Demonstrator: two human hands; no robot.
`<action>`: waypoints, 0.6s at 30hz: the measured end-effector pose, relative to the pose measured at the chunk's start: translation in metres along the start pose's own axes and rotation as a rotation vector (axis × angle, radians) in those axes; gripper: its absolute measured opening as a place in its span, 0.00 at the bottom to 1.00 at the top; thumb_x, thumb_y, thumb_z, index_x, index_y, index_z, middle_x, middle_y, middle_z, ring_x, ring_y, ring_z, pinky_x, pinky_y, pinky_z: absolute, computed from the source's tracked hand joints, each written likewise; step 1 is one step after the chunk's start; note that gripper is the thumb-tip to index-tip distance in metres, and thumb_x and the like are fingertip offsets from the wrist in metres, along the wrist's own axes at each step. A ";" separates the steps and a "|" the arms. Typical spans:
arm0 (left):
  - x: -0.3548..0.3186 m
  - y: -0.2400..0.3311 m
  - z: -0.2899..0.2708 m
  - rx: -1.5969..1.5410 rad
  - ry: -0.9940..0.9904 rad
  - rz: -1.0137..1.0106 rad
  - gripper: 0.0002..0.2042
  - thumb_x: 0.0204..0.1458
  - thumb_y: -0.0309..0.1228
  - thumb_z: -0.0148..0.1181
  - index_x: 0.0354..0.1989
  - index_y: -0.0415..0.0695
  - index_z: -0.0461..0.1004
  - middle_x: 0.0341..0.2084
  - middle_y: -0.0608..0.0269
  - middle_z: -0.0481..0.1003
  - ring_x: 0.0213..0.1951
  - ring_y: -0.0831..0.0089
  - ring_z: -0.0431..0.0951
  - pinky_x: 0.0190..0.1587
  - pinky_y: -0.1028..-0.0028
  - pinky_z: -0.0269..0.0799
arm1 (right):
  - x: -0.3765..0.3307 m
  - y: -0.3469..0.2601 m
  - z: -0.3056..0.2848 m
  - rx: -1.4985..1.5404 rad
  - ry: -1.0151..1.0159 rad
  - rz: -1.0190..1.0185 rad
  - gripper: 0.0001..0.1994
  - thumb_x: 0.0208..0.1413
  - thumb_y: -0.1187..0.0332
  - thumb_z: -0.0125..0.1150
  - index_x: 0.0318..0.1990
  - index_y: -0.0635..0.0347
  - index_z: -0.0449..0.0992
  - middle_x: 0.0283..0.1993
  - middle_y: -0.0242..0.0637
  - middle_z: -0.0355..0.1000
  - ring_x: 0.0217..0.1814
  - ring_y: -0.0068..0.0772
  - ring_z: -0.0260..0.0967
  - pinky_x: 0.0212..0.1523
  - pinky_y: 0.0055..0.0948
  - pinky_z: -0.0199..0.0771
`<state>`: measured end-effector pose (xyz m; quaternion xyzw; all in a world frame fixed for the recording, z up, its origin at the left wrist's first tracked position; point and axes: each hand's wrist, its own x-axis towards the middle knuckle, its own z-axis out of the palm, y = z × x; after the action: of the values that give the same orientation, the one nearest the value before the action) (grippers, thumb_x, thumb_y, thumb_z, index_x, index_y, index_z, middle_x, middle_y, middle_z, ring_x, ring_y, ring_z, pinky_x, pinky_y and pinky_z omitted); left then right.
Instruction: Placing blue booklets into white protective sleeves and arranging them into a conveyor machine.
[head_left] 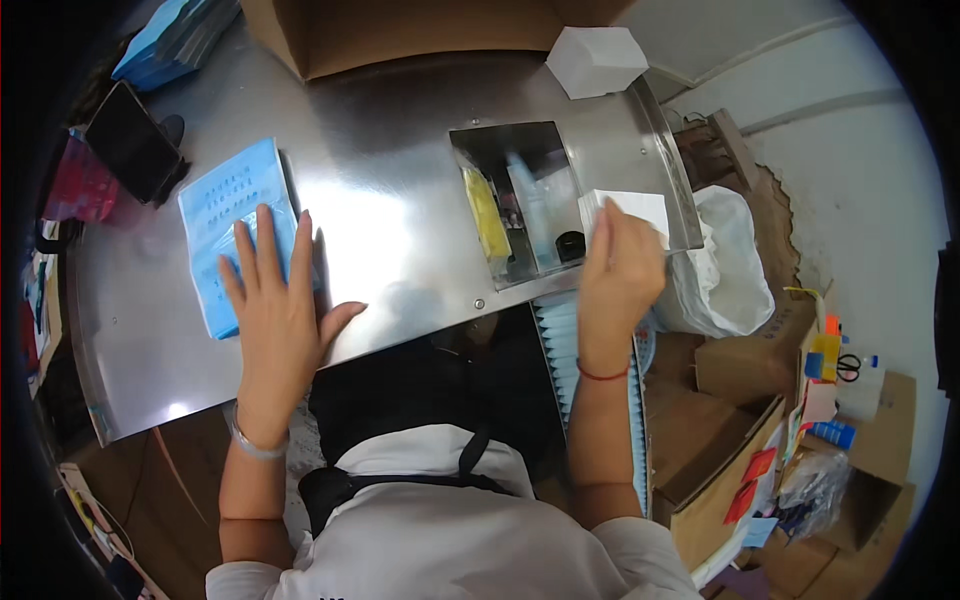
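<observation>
Closest to me, my left hand [275, 300] lies flat and open, fingers spread, palm down on the thin light-blue plastic packet [235, 230] that rests on the brushed steel tabletop [400, 200]. I hold nothing in it; I only press the packet's right half so that it cannot slide on the slick metal. I judge that even, light pressure serves best here, since a hard push would crease the film.

My right hand [620, 275] is well apart from the left, over at the tabletop's right edge. Its fingers are closed on the lower corner of a white folded sheet [630, 210], which sits just beside the rectangular opening in the steel [520, 200]. To handle it well I would keep the pinch near the corner and lift it squarely, so the sheet stays unbent and clear of the yellow strip [487, 215] and clear tubes inside that recess.

Below my right wrist a row of pale blue packets [565, 340] stands on edge in a box. Farther off, a white folded paper box [597, 60] sits near a brown cardboard carton [400, 35].
</observation>
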<state>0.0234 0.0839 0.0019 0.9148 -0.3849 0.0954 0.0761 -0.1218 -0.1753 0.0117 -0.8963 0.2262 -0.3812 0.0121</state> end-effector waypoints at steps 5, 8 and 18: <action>0.018 -0.022 -0.002 -0.665 0.273 -0.228 0.29 0.55 0.37 0.62 0.62 0.37 0.61 0.52 0.49 0.68 0.52 0.53 0.68 0.58 0.59 0.62 | -0.017 0.021 0.004 -0.108 -0.104 0.153 0.11 0.55 0.73 0.61 0.43 0.70 0.80 0.40 0.43 0.68 0.45 0.44 0.64 0.45 0.38 0.68; 0.011 -0.055 -0.007 -0.109 0.097 -0.146 0.21 0.55 0.30 0.61 0.56 0.39 0.66 0.50 0.48 0.69 0.50 0.54 0.69 0.54 0.59 0.63 | -0.014 0.023 0.000 -0.059 -0.103 0.157 0.10 0.54 0.74 0.61 0.42 0.69 0.80 0.38 0.42 0.68 0.44 0.45 0.65 0.45 0.39 0.69; 0.015 0.077 0.019 -0.386 0.001 0.317 0.11 0.48 0.29 0.65 0.39 0.41 0.73 0.53 0.42 0.66 0.58 0.43 0.64 0.57 0.48 0.60 | 0.002 0.053 -0.022 0.000 -0.213 0.051 0.18 0.46 0.83 0.58 0.48 0.69 0.76 0.45 0.45 0.71 0.49 0.48 0.65 0.51 0.42 0.67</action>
<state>-0.0193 0.0160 -0.0084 0.8116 -0.5345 0.0311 0.2338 -0.1574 -0.2204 0.0184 -0.9256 0.2463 -0.2836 0.0459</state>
